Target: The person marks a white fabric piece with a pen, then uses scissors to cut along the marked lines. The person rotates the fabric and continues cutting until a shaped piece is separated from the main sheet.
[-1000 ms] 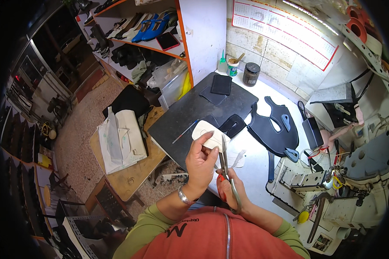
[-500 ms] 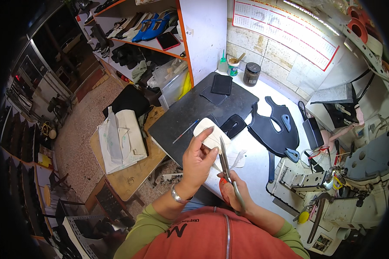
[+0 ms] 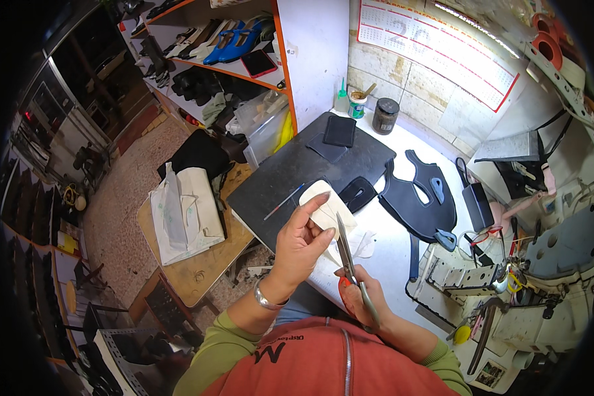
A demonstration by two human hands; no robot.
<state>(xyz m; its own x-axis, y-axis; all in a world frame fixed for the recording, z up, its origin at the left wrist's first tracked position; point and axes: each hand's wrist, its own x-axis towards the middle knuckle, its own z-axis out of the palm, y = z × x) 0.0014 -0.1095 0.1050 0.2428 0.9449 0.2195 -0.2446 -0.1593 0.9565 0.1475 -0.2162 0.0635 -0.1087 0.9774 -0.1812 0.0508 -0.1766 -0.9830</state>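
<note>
My left hand [image 3: 300, 243] pinches a white card piece [image 3: 318, 199] with rounded corners and thin drawn lines, between thumb and fingers. In my right hand [image 3: 368, 298] is a pair of scissors [image 3: 344, 245] with a red part at the handle. Their blades point up and away from me, at the card's near right edge; whether they are cutting into it I cannot tell. Beyond the card lies a small black piece with a slot [image 3: 358, 193]. White scraps [image 3: 364, 245] lie on the white table [image 3: 393, 267] just right of the scissors.
A black board [image 3: 257, 212] bears a blue pen [image 3: 285, 201] and a dark pouch-like piece [image 3: 339, 131]. To the right lie a large black cut-out piece [image 3: 412, 198] and a sewing machine [image 3: 528, 303]. Behind stand a dark jar [image 3: 385, 116] and a small pot [image 3: 357, 105].
The scissors and my right hand have shifted slightly right and down. The card has tilted a little in my left hand. The white strip beside the blades now lies lower, among the scraps.
</note>
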